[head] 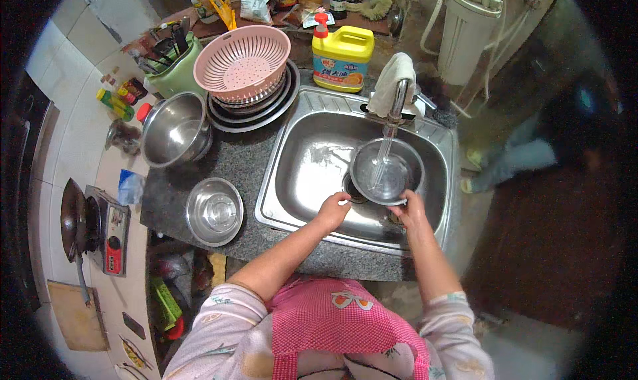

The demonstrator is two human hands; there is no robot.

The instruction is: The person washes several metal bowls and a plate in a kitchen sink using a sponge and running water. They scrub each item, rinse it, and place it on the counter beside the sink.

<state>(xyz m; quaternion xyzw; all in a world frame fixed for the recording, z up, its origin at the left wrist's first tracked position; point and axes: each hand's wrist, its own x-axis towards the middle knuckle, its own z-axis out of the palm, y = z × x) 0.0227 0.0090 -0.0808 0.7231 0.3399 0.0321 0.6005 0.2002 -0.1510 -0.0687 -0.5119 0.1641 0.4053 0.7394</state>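
My right hand (409,209) grips the near rim of a stainless steel bowl (401,173), its thumb on the edge and fingers below. The bowl is held over the sink basin (314,155), under the curved metal faucet (397,100). Water (384,158) runs from the faucet into it. Just left of the bowl is my left hand (335,213), fingers curled, above the basin beside the drain (351,188). Whether its fingertips touch or hold anything is unclear. The bowl partly covers the drain.
Left of the sink, a small steel bowl (215,213) and a larger one (174,130) stand on the granite counter (259,248). A pink colander (241,63) tops stacked basins. A yellow detergent jug (343,61) stands behind the sink. Another person's legs (518,160) show at right.
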